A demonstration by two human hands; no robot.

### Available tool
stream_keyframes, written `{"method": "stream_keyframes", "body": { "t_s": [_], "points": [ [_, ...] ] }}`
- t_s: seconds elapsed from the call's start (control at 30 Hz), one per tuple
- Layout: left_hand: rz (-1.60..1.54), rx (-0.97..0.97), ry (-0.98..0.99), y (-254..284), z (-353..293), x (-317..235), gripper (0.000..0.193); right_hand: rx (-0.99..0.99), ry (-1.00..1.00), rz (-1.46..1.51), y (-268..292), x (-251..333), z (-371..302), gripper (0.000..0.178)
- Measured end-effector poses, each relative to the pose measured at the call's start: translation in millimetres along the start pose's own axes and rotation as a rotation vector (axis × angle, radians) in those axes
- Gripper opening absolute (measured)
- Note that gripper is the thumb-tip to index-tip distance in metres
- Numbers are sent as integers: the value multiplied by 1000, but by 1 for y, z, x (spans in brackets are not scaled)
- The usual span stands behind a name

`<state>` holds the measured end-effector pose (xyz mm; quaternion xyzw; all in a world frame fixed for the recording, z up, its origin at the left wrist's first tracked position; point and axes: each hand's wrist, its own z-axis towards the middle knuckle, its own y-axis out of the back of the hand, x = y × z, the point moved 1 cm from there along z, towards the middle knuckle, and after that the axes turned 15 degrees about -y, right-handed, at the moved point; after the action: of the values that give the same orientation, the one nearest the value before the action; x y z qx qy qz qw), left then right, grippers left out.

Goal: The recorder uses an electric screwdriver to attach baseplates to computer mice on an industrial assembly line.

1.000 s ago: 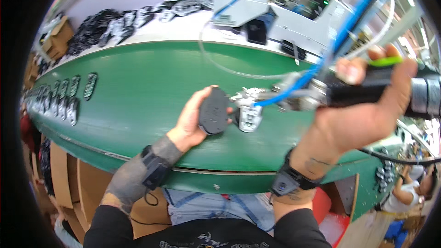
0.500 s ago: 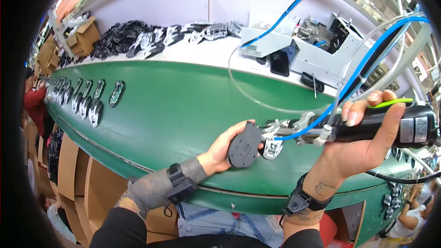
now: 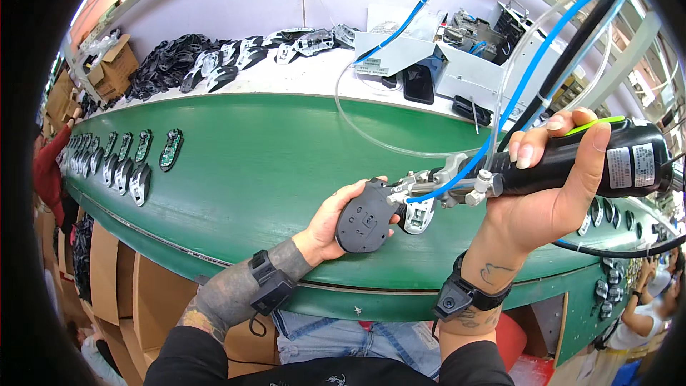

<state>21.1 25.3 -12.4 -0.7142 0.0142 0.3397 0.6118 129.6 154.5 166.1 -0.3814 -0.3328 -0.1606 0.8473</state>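
My left hand [image 3: 327,227] grips a dark computer mouse shell [image 3: 366,219] by its edge, its flat underside with small holes turned up. In my right hand [image 3: 554,186] is a black electric screwdriver [image 3: 607,161] with a lime-green lever, its fingers wrapped round the body. The driver's metal nose lies level and points left, its tip at the right rim of the shell. Whether the bit sits in a hole, I cannot tell. A blue air hose [image 3: 457,184] runs to the nose. Just below the tip, a white-and-grey mouse part [image 3: 418,218] lies on the green belt [image 3: 264,164].
Rows of mouse shells [image 3: 121,175] and green circuit boards [image 3: 170,150] stand at the belt's left. Along the back shelf are black parts [image 3: 171,64], silver shells [image 3: 314,43], a phone [image 3: 418,84] and a white machine [image 3: 464,71]. Other people work at both far ends.
The view has shifted a little, moving the background left. The screwdriver has come slightly closer to the mouse shell, its tip now overlapping the shell's right rim. Both hands keep their hold.
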Motion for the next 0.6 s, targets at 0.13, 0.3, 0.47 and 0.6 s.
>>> {"method": "stream_keyframes", "body": {
  "t_s": [0.13, 0.3, 0.47, 0.6],
  "points": [
    [-24, -8, 10, 3, 1, 0, 46, -6, 37, -6, 1, 3, 0, 30],
    [55, -1, -46, -5, -2, 2, 45, 9, 37, -8, 1, 5, -1, 31],
    [74, -12, -47, -2, -3, 1, 45, 11, 31, -14, -2, 3, -3, 30],
    [32, 8, -27, -8, -3, 2, 46, 22, 12, -5, 0, 4, -3, 29]
  ]
}}
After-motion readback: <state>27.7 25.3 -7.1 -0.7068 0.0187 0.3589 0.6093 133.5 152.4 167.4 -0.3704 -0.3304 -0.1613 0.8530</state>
